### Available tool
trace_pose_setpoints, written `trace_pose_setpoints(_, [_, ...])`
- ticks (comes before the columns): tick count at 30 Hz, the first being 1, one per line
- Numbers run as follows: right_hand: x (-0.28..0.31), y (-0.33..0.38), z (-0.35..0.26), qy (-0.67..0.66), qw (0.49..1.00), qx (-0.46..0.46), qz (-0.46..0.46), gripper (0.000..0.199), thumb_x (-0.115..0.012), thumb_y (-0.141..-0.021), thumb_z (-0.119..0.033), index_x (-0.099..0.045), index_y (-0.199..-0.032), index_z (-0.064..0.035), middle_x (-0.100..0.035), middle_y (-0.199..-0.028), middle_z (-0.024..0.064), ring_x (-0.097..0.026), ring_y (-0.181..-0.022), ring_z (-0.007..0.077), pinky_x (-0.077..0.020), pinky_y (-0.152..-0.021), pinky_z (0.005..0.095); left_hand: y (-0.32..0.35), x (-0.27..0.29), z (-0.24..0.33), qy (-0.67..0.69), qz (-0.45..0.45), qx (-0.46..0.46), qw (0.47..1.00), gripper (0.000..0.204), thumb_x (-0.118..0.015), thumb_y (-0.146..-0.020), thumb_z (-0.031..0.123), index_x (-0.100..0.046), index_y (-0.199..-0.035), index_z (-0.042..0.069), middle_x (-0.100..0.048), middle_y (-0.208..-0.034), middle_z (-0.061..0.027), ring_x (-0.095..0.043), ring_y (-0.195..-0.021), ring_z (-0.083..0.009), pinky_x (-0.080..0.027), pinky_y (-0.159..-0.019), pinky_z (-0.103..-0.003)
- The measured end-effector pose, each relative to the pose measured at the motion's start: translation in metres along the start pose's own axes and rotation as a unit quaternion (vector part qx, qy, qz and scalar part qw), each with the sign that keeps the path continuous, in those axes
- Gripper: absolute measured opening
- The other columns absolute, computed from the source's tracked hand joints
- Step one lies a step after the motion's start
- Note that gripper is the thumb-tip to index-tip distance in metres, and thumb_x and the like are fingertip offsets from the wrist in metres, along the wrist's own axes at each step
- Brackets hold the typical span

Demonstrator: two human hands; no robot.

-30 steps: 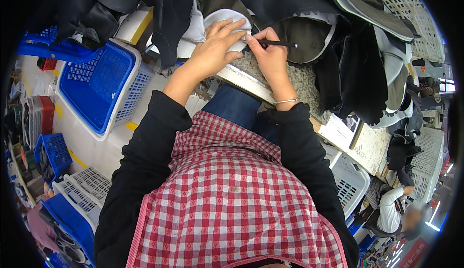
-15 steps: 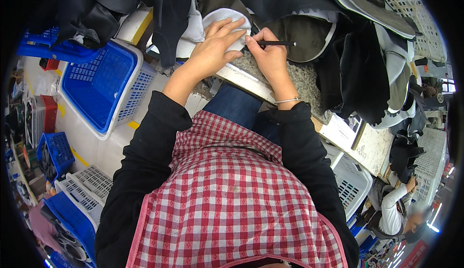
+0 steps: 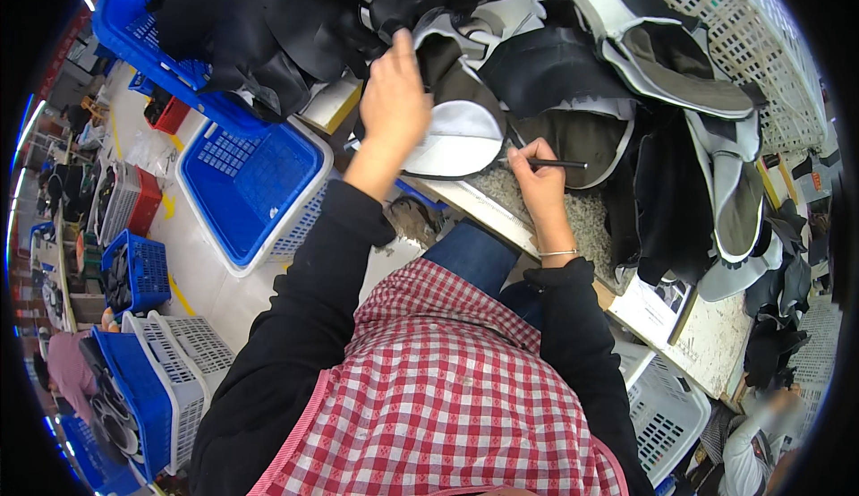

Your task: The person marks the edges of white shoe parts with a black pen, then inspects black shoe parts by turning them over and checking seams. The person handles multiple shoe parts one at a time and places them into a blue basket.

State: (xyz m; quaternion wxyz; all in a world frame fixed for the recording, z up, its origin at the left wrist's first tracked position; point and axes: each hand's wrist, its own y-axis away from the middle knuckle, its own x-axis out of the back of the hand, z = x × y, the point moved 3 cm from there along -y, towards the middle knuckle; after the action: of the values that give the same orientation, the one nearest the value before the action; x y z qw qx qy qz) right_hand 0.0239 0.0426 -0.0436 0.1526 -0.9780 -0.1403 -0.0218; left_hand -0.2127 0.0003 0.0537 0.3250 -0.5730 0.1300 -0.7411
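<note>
You're wearing a black long-sleeved top w/ both sleeves running down to the wrists, leaving your left hand (image 3: 394, 106) and right hand (image 3: 540, 176) bare, no gloves. Over the top you're wearing a red & white checked apron (image 3: 456, 389) w/ a thin pink trim edging its left side, and blue jeans (image 3: 479, 259) are showing just above its upper edge. You're also wearing a thin silver bracelet (image 3: 557, 252) on the right wrist, sitting right at the end of the black cuff.
</note>
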Motion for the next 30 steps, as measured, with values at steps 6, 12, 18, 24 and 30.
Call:
trace_pose_setpoints(6, [0.016,0.019,-0.006,0.027,0.999,-0.015,0.009,0.024,-0.078,-0.095,-0.018,-0.061,-0.084,-0.0041,-0.058,-0.068,-0.0028,-0.05,-0.066,0.005,-0.0435,-0.061,0.0262,-0.029,0.058,-0.087,0.065,-0.061,0.127,0.988,0.029,-0.064,-0.079,0.014,-0.073,-0.102,-0.001,-0.07,-0.094,-0.0293,-0.07,-0.091,-0.0458,-0.055,-0.084,-0.049])
trace_pose_setpoints(12, [0.024,0.031,-0.015,0.029,0.999,-0.02,0.007,0.024,-0.077,-0.093,-0.019,-0.061,-0.084,-0.0035,-0.059,-0.066,0.0007,-0.051,-0.063,0.0079,-0.0449,-0.06,0.0296,-0.1,0.226,-0.003,0.225,0.106,0.023,0.968,0.02,-0.069,-0.088,0.016,-0.075,-0.099,0.0,-0.07,-0.078,-0.006,-0.06,-0.055,-0.0115,-0.043,-0.044,-0.026])
trace_pose_setpoints(18, [0.025,0.033,-0.019,0.099,0.994,-0.007,0.037,0.026,-0.075,-0.094,-0.024,-0.062,-0.085,-0.004,-0.063,-0.065,0.0104,-0.059,-0.059,0.0181,-0.0483,-0.059,0.0361,-0.176,0.144,0.228,0.204,0.13,-0.262,0.934,0.022,-0.062,-0.095,0.019,-0.072,-0.103,0.001,-0.071,-0.088,-0.0138,-0.066,-0.074,-0.0267,-0.051,-0.064,-0.04])
trace_pose_setpoints(24, [0.037,0.043,-0.021,0.094,0.994,-0.02,0.05,0.028,-0.075,-0.095,-0.018,-0.056,-0.08,-0.0035,-0.053,-0.06,0.0032,-0.044,-0.058,0.009,-0.0404,-0.054,0.0324,-0.138,0.006,0.238,0.29,0.138,-0.318,0.892,0.036,-0.066,-0.091,0.018,-0.065,-0.123,0.002,-0.067,-0.121,-0.0171,-0.063,-0.115,-0.0371,-0.053,-0.096,-0.046])
trace_pose_setpoints(30, [0.039,0.045,-0.014,0.12,0.992,-0.037,0.03,0.026,-0.074,-0.097,-0.014,-0.055,-0.082,-0.0034,-0.055,-0.068,-0.0015,-0.047,-0.066,0.0051,-0.0402,-0.058,0.0279,-0.2,-0.033,0.054,0.082,0.121,-0.091,0.985,0.05,-0.076,-0.08,0.014,-0.066,-0.128,0.004,-0.065,-0.128,-0.0196,-0.059,-0.125,-0.0372,-0.048,-0.109,-0.045])
